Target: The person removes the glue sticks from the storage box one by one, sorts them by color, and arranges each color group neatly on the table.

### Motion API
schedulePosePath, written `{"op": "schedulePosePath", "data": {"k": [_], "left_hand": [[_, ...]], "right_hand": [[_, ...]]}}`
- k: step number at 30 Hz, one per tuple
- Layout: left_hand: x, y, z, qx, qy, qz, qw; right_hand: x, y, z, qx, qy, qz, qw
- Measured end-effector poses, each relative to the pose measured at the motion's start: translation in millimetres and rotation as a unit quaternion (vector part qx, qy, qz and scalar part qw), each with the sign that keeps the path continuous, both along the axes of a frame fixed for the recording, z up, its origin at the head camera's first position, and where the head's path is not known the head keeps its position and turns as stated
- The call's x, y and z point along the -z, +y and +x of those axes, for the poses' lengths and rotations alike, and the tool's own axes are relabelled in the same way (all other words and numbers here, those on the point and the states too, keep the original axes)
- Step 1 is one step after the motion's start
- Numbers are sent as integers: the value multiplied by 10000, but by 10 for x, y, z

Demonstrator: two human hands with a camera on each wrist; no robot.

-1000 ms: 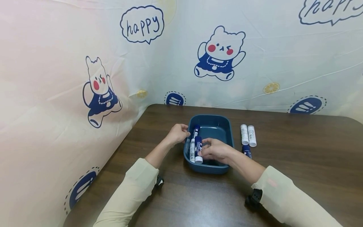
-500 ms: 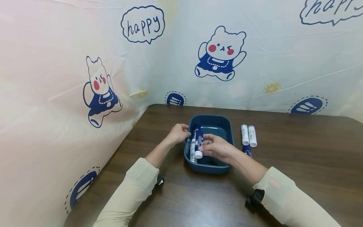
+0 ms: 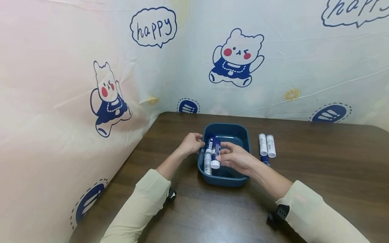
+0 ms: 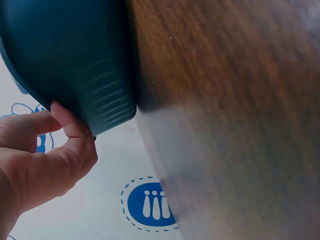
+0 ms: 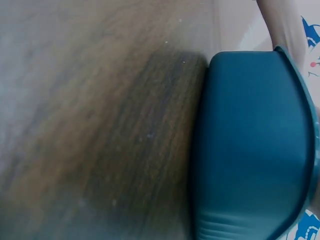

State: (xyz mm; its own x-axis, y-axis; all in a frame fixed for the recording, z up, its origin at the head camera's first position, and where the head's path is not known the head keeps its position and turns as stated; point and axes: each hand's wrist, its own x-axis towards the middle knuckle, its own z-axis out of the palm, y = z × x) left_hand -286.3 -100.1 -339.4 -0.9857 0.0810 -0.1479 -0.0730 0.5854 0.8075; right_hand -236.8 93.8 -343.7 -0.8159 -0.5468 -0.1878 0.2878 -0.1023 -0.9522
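A dark blue-green plastic bin (image 3: 230, 182) stands on the table, with a blue glue stick (image 3: 210, 144) and a white glue stick (image 3: 208, 164) lying end to end along its left side. My right hand (image 3: 238, 158) reaches over the bin and pinches another blue glue stick (image 3: 215, 152), white end toward me, above those two. The left hand (image 3: 190, 144) grips the bin's left rim between thumb and fingers. In the left wrist view this hand (image 4: 55, 155) shows at the edge of the bin (image 4: 75, 65). From the right wrist, the bin's outer wall (image 5: 255, 135) hides most of the right hand.
To the right of the bin lie two white glue sticks (image 3: 262, 144) side by side and a blue glue stick (image 3: 265, 160), partly covered by the right forearm. The brown wooden table (image 3: 328, 162) ends at a printed cloth (image 3: 273, 67) behind and on the left.
The right hand has raised the blue glue stick from among the others in the bin and shifted it slightly right. My left hand stays at the rim.
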Motion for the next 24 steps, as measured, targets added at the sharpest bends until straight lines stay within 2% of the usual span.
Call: {"op": "schedulePosePath", "data": {"k": [8,24], "left_hand": [[-1,-1,-5,54,80,53,9999],[6,-6,-2,-34,-120,62,9999]], "right_hand": [[-71,148,73,189,178,214,9994],[-242,590,189,388,537,526,9964]]}}
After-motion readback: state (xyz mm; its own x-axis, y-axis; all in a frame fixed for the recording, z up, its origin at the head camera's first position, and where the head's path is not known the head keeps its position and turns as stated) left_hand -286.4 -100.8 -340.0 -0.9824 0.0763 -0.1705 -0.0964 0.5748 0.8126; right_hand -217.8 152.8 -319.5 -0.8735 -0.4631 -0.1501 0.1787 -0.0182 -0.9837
